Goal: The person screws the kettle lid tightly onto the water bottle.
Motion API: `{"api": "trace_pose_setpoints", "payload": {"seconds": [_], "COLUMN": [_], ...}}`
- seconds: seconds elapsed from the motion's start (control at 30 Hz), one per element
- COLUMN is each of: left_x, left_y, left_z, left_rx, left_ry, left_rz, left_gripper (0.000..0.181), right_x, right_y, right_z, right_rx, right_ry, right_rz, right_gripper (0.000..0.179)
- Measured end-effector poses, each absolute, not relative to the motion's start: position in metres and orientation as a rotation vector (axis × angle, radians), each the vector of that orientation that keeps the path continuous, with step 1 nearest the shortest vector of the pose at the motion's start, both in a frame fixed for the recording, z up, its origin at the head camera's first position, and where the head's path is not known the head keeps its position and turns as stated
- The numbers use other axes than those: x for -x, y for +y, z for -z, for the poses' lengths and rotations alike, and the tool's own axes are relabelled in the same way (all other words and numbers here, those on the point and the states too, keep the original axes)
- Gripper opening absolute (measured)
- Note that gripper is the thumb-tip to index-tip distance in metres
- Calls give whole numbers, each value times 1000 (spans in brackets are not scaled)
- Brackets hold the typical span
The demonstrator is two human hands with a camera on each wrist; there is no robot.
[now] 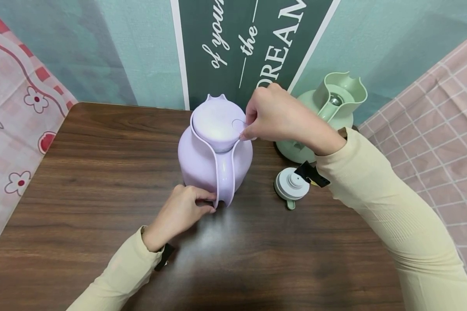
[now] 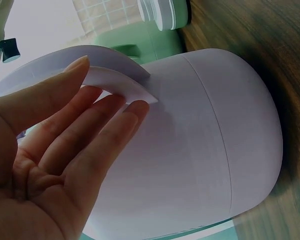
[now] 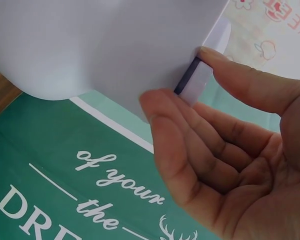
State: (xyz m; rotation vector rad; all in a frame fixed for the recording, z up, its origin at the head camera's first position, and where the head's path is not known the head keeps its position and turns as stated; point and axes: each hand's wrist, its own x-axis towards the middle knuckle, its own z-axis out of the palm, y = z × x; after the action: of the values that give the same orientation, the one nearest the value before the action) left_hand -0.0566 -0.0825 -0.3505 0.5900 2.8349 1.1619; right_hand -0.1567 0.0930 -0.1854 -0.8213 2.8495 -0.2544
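Note:
A lilac thermos jug (image 1: 194, 160) stands upright on the table, its round lid (image 1: 215, 119) seated in the collar. With thumb and fingers, my left hand (image 1: 180, 211) pinches the lower end of the jug's handle (image 1: 225, 172); the left wrist view shows the fingertips (image 2: 137, 110) against the handle's edge. My right hand (image 1: 274, 114) grips the collar beside the lid on the right. In the right wrist view its thumb (image 3: 240, 80) and fingers lie on either side of the rim, near a dark gap by the lid's edge (image 3: 197, 86).
A green thermos jug (image 1: 299, 151) without its lid stands at the back right, partly behind my right forearm. In front of it lies a white and green stopper (image 1: 289, 183) on the wooden table (image 1: 101, 172). A green lettered banner (image 1: 233, 52) hangs behind.

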Motion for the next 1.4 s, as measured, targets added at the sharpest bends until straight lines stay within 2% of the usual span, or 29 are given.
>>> {"api": "trace_pose_setpoints", "payload": {"seconds": [1.4], "left_x": [57], "left_y": [-82], "left_z": [352], "left_rx": [-614], "left_ry": [2835], "left_rz": [-1181], "left_gripper": [20], "right_x": [145], "right_y": [82], "right_z": [184], "right_rx": [668], "right_ry": [2800], "right_rz": [355], "right_gripper": [17]}}
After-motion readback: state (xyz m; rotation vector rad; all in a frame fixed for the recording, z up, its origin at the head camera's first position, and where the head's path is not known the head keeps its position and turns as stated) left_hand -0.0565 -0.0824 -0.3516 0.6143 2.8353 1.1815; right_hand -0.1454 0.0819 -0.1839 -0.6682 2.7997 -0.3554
